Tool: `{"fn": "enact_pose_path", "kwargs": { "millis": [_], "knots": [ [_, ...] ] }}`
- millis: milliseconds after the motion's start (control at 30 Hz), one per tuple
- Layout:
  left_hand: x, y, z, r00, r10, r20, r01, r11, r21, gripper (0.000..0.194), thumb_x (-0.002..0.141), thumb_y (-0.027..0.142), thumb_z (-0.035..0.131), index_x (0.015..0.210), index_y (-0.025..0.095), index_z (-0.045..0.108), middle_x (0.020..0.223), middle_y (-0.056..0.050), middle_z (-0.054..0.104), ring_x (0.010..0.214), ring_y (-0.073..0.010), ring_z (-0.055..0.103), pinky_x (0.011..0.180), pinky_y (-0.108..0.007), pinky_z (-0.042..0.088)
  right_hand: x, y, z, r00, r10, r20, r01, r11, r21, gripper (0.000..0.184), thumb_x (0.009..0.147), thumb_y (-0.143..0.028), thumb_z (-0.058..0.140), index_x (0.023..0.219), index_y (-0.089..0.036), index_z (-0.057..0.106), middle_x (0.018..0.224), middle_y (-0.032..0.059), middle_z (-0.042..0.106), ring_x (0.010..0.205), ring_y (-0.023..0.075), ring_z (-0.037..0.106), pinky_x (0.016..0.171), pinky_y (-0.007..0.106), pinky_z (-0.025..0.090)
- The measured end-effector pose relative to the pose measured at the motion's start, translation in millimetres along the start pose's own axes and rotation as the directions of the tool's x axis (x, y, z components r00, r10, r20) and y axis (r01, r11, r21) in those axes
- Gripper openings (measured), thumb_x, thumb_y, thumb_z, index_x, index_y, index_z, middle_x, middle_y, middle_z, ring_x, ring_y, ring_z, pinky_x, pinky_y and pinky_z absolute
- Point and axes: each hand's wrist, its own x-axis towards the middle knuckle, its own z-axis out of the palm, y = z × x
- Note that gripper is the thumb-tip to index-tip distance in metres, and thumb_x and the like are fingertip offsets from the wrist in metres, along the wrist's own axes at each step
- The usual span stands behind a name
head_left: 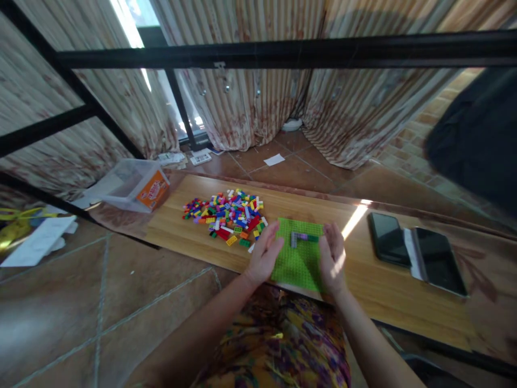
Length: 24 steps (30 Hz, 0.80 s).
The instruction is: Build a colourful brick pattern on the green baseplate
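A green studded baseplate (301, 269) lies on the wooden board in front of me. Grey bricks (294, 240) form a corner on it, and a row with a purple and a dark green brick (312, 238) runs right from there. My left hand (264, 252) is at the plate's left edge, fingers stretched out, holding nothing. At the right edge, my right hand (333, 257) is likewise open, its palm turned inward. Whether either hand touches the plate I cannot tell. A pile of loose coloured bricks (232, 213) spreads to the left of my left hand.
A clear plastic box (129, 186) with an orange label stands at the board's left end. Two dark flat devices, one left (388, 240) and one right (439, 261), lie to the right. A black metal bar (258, 56) crosses beyond the board, before curtains (242, 108).
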Motion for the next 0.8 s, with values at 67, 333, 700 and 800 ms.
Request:
{"fn": "enact_pose_path", "kwargs": {
  "millis": [67, 333, 700, 800],
  "knots": [
    [-18.6, 6.7, -24.3, 1.000, 0.026, -0.011, -0.024, 0.990, 0.138, 0.040, 0.089, 0.034, 0.055, 0.126, 0.020, 0.055, 0.130, -0.011, 0.060, 0.120, -0.0222, 0.056, 0.106, -0.040, 0.042, -5.3, -12.4, 5.7, 0.995, -0.096, 0.000, 0.095, 0.988, -0.124, 0.053, 0.085, -0.041, 0.061, 0.133, -0.021, 0.050, 0.131, 0.0136, 0.056, 0.121, 0.0264, 0.054, 0.104, 0.049, 0.042],
    [-63.1, -13.0, -109.0, 0.941, 0.140, -0.308, 0.057, 0.831, 0.554, 0.032, 0.086, 0.020, 0.053, 0.116, 0.019, 0.061, 0.103, -0.007, 0.068, 0.092, -0.0182, 0.064, 0.087, -0.036, 0.053, -47.7, -44.4, 76.6, 0.835, -0.234, 0.498, 0.454, 0.804, -0.385, 0.021, 0.088, -0.029, 0.054, 0.102, -0.024, 0.069, 0.103, 0.0099, 0.065, 0.100, 0.0272, 0.058, 0.090, 0.047, 0.048],
    [-63.8, -18.3, -138.6, 0.942, 0.185, -0.281, 0.052, 0.743, 0.667, 0.036, 0.083, 0.015, 0.053, 0.119, 0.017, 0.058, 0.100, -0.007, 0.067, 0.085, -0.0164, 0.064, 0.078, -0.031, 0.055, -61.7, -44.5, 117.6, 0.840, -0.174, 0.514, 0.488, 0.656, -0.576, 0.026, 0.084, -0.030, 0.061, 0.107, -0.018, 0.066, 0.104, 0.0111, 0.065, 0.098, 0.0275, 0.052, 0.085, 0.041, 0.042],
    [-62.8, -19.5, -138.1, 0.951, 0.201, -0.236, 0.027, 0.704, 0.710, 0.038, 0.083, 0.013, 0.053, 0.121, 0.017, 0.057, 0.104, -0.007, 0.066, 0.087, -0.0164, 0.064, 0.080, -0.030, 0.054, -61.7, -43.1, 110.4, 0.855, -0.149, 0.497, 0.471, 0.623, -0.624, 0.026, 0.084, -0.030, 0.063, 0.106, -0.018, 0.067, 0.104, 0.0104, 0.065, 0.096, 0.0267, 0.052, 0.085, 0.040, 0.041]
  ]
}}
